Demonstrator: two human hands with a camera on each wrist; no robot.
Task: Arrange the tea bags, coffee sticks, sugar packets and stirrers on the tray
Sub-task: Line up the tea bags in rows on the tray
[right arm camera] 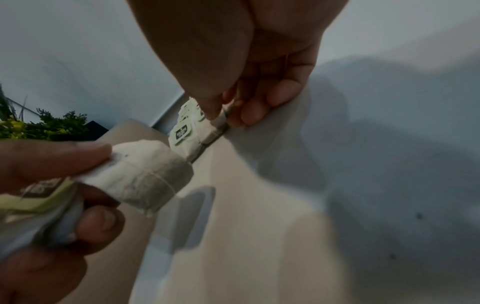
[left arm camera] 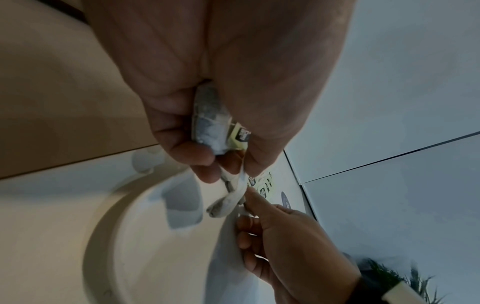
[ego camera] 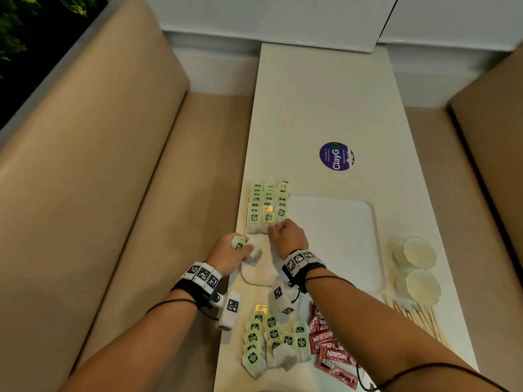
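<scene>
three neat rows of green-tagged white paper tea bags (ego camera: 268,205) had been laid just ahead of both hands, on the white rounded plastic tray (ego camera: 339,239). the right hand (ego camera: 288,236) was pinched on the nearest bag of the rows; the left hand (ego camera: 229,254) was clenched round a small bunch of tea bags (ego camera: 246,248). behind the wrists, loose tea bags (ego camera: 268,340), red coffee sticks (ego camera: 328,343) and wooden stirrers (ego camera: 421,318) were left unplaced. two glasses (ego camera: 418,267) were seen right of the right hand; no sugar packets could be made out.
</scene>
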